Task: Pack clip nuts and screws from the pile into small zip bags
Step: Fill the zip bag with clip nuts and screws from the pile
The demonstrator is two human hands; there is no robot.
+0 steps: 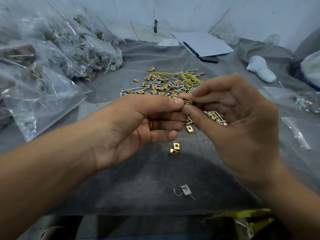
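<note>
Both hands meet just on the near side of the pile (166, 84) of brass clip nuts and silver screws, which lies spread on the grey cloth of the worktop (147, 179). The left hand (138, 125) has its thumb and forefinger pinched on one end of a clip nut (187, 101); its other fingers are curled in, and a ring shows on one. The right hand (230, 116) pinches the same clip nut from the other side, and more nuts and screws (215, 116) lie cupped in its half-curled palm. Two stray clip nuts (174, 148) sit on the cloth nearer than the pile, below the hands. A loop of yellow wire (187, 77) lies on the pile's far edge. Left of the pile is a heap of filled zip bags (57, 54); right of it lie flat bags (294, 99) and a white cap (260, 68). Beyond the pile rests a sheet of paper (206, 43).
</note>
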